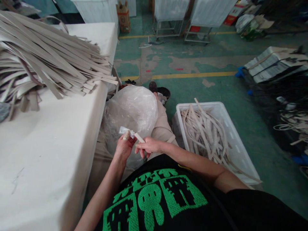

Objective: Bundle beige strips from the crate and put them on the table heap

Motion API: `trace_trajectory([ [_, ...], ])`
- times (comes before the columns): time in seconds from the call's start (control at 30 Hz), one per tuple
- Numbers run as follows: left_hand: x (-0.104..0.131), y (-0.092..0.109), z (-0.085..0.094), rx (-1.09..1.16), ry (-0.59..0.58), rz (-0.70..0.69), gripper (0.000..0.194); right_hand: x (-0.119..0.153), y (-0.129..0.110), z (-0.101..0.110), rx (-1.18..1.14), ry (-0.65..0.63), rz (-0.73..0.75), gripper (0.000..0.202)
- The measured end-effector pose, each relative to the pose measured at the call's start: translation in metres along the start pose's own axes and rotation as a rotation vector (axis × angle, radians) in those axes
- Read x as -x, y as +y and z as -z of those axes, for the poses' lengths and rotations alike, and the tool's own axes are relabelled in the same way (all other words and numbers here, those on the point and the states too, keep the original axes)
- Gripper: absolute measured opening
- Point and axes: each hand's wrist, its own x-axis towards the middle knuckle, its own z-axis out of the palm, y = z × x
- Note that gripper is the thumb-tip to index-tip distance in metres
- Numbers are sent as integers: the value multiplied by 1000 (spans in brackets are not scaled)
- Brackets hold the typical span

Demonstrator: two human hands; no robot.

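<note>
Over my lap, my left hand (pixel 124 147) pinches a small white plastic piece (pixel 123 130), too small to make out fully. Its thumb wears a pale wrap (pixel 126 135). Close beside it, my right hand (pixel 149 145) is closed on a flat beige strip (pixel 139 138), whose far end meets the white piece at the left fingertips. Whether the strip is inside that piece I cannot tell. Just beyond both hands sits a large clear plastic bag (pixel 134 106), bunched between the table and my leg.
On the left, a white-covered table (pixel 48 144) carries a thick pile of beige strips (pixel 50 51). A white bin (pixel 237 144) of loose strips (pixel 204 131) stands on the floor at my right. Wheeled white carts (pixel 170 11) are at the back, with stacked bundles (pixel 271 64) far right.
</note>
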Motion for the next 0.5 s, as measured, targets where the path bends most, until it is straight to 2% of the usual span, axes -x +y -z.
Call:
trace_trajectory([
  [0.27,2,3,0,-91,-8,-56,53,-5,0,-1,16,-71,-40,33],
  [0.5,14,-1,-1,-212,-63,17,51,-14,-1,2,-51,-109,-92,37],
])
